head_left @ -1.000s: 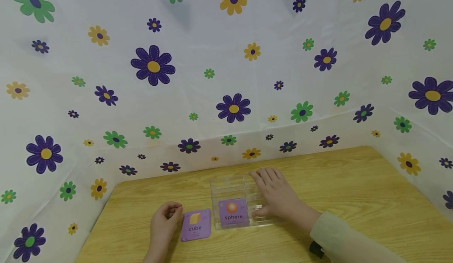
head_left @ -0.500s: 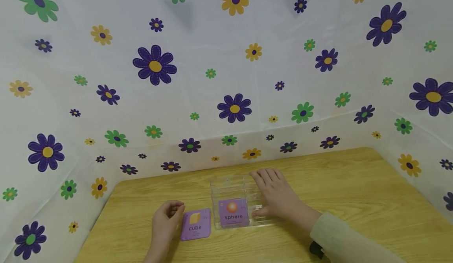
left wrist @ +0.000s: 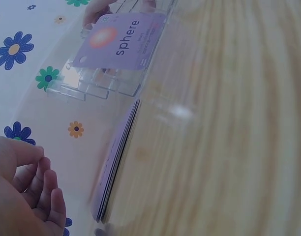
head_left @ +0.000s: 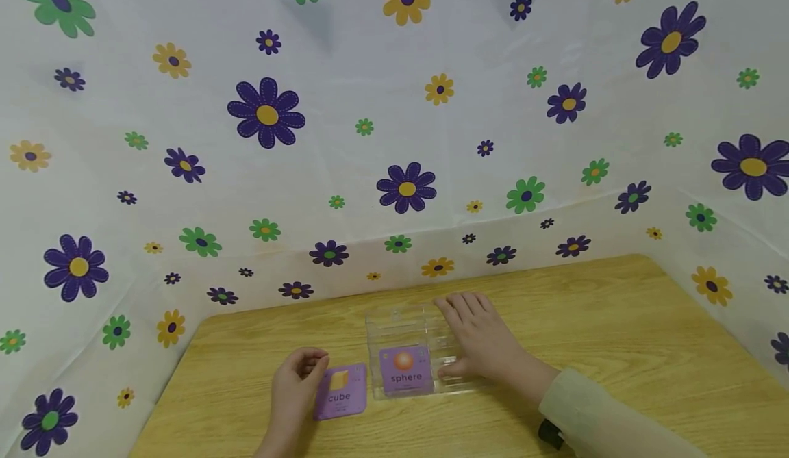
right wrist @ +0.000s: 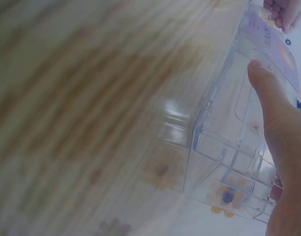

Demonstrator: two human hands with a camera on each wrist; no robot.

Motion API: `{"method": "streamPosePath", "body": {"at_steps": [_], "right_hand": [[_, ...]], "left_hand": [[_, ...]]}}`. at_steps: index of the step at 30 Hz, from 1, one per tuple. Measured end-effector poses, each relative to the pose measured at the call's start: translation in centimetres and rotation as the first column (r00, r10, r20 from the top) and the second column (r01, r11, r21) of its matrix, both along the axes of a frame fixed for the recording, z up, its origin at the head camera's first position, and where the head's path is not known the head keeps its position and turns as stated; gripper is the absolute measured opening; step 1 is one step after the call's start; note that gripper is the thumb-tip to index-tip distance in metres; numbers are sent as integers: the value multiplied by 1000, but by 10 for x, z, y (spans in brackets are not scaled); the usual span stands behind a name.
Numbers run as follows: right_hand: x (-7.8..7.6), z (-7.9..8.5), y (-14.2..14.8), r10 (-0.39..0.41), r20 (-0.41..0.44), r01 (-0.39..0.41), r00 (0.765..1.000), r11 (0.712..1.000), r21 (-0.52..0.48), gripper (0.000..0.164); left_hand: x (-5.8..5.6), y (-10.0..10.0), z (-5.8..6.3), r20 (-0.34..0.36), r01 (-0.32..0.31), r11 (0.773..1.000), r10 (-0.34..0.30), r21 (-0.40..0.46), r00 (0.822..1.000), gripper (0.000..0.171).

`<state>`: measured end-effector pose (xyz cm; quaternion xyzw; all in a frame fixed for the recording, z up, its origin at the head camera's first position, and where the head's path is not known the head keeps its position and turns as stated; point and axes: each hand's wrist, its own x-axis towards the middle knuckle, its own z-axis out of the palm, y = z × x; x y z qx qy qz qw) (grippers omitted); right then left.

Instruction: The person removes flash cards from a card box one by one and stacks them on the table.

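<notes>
A clear plastic card holder [head_left: 374,335] with stepped compartments stands mid-table, a purple "sphere" card [head_left: 407,372] leaning in its left part. My right hand [head_left: 477,338] grips the holder's right part, thumb on the near side and fingers over the far side. To the left of the holder lies a purple "cube" card [head_left: 340,393]; the left wrist view shows it as the top of a thin stack of cards [left wrist: 116,162]. My left hand [head_left: 296,389] hovers at that stack's left edge with fingers loosely curled, holding nothing, its fingertips overlapping the card's corner in the head view.
Underneath is a wood-grain table [head_left: 579,321] with rounded far corners. A white cloth [head_left: 345,136] printed with flowers rises behind it and along both sides. A dark strap piece [head_left: 550,435] shows under my right sleeve [head_left: 592,403].
My left hand has shifted slightly to the right, toward the cube card and over its upper left corner. The right hand, holder and cards stay in place.
</notes>
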<state>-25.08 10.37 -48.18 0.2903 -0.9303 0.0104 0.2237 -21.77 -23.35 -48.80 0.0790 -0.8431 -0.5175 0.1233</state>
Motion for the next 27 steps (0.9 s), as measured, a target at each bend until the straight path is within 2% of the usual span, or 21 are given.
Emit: {"method": "streamPosePath", "body": {"at_steps": [8, 17, 27], "right_hand": [[1, 1, 1, -7, -15, 7, 1000, 1000, 10, 129], [1, 0, 1, -7, 4, 7, 1000, 1000, 9, 129], [-1, -2, 0, -13, -7, 13, 1000, 1000, 14, 130]], "left_hand": [[1, 9, 3, -15, 24, 1000, -24, -15, 1000, 12], [2, 14, 6, 27, 47, 998, -46, -30, 999, 11], [4, 23, 8, -2, 81, 997, -81, -17, 997, 8]]}}
